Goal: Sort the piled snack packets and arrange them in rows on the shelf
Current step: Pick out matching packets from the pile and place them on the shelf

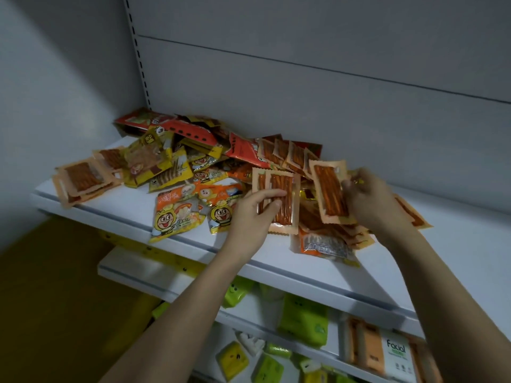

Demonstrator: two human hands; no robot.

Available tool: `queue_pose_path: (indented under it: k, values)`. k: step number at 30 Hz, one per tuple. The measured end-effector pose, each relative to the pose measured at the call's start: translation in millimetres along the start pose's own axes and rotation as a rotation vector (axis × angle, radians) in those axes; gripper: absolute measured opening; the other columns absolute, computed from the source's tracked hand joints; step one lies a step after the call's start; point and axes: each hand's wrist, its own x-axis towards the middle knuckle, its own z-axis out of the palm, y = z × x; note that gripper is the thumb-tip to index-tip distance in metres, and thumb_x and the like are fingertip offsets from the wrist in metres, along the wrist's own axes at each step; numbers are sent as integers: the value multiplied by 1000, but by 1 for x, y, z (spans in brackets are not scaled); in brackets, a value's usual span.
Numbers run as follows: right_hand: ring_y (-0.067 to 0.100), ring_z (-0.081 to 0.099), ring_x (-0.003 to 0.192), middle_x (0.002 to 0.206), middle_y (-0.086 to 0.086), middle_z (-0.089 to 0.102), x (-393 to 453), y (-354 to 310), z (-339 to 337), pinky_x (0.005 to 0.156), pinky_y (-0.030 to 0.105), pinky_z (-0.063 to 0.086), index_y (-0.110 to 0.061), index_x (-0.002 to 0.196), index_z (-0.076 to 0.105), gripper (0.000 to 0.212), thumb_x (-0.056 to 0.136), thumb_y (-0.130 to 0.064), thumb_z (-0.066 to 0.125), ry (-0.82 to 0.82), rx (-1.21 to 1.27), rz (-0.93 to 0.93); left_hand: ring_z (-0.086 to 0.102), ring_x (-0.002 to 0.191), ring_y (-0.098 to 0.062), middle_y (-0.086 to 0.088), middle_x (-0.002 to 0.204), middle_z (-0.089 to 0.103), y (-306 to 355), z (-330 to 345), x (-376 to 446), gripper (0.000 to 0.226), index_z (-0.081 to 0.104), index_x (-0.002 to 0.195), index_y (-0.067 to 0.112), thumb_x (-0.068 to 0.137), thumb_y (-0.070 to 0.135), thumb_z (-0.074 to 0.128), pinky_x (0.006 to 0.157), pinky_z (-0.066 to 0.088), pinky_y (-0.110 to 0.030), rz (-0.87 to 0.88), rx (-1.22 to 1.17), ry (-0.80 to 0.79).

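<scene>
1. A pale grey back panel (pixel 304 51) rises behind the shelving, crossed by thin horizontal seams.
2. A slotted upright rail (pixel 137 51) runs down its left edge.
3. A plain wall (pixel 55 78) stands to the left.
4. On lower shelves, green tissue packs (pixel 302 319) lie beside yellow packs (pixel 232 360).
5. A white pack printed "Facial" (pixel 396 355) sits at the right, between orange packs (pixel 369 346).
6. A dark yellowish floor (pixel 41 299) shows at lower left.

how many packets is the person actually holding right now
2: one orange stick packet in the left hand, another in the right hand. More may be hidden behind either.
</scene>
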Motion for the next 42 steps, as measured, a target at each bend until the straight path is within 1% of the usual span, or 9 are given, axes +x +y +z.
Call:
queue_pose_path:
  k: [6,10,17,21,24,31,36,39,42]
  values:
    - [20,67,78,87,6,69,-18,-3,23,66,38,55,-14,98,56,16,104,-23,45,-94,157,57,61,115,-5,1,122,67,-1,1,0,15,74,106,32,96,31,64,93,48,-18,-91,-80,-44]
    - [14,71,82,94,2,71,-26,-14,37,67,32,59,-14,101,55,14,105,-23,44,-233,233,8,70,102,-13,3,109,73,4,1,-3,20,70,110,24,92,15,69,83,58,-26,-139,-225,-114]
    - [22,63,78,82,-3,65,-9,13,2,64,32,48,-13,94,67,14,97,-23,57,48,-1,-25,66,108,-5,6,120,68,4,-2,-4,50,54,134,22,91,3,69,82,56,-20,-112,-202,-112]
    - [33,60,83,89,16,68,-7,22,-9,65,36,39,1,97,65,31,94,-30,64,-86,-251,54,65,109,-3,7,124,63,1,-2,-2,61,49,136,32,89,1,71,83,58,-25,-113,-200,-100]
    - [26,60,87,98,8,68,-6,31,-2,77,36,47,-13,106,60,27,90,-33,70,-217,-283,99,65,110,-3,5,125,64,1,-2,-3,62,49,141,27,88,3,72,85,59,-27,-123,-182,-106]
    - [22,63,92,97,2,67,-3,22,-9,90,39,51,-31,85,50,28,85,-26,77,-309,-134,159,64,116,-13,3,126,65,-2,-2,-3,62,54,137,27,85,3,77,92,59,-45,-119,-161,-105]
    - [10,60,70,78,-1,64,-4,20,-13,61,22,46,-23,83,60,14,90,-19,71,-290,-89,171,65,113,-14,5,124,65,1,-1,-4,59,58,131,28,82,2,78,88,60,-44,-128,-185,-89]
    - [20,63,70,78,5,67,-5,24,-17,67,27,51,-7,100,68,16,98,-20,61,-155,180,197,65,112,-13,4,123,65,2,-1,-5,58,59,129,29,81,4,80,86,61,-41,-134,-199,-60]
    - [27,69,86,95,10,72,-14,18,-14,79,40,54,-8,114,65,25,103,-24,49,-114,573,257,64,112,-11,3,125,64,2,-2,-5,57,58,128,32,81,7,80,80,60,-27,-116,-208,-28]
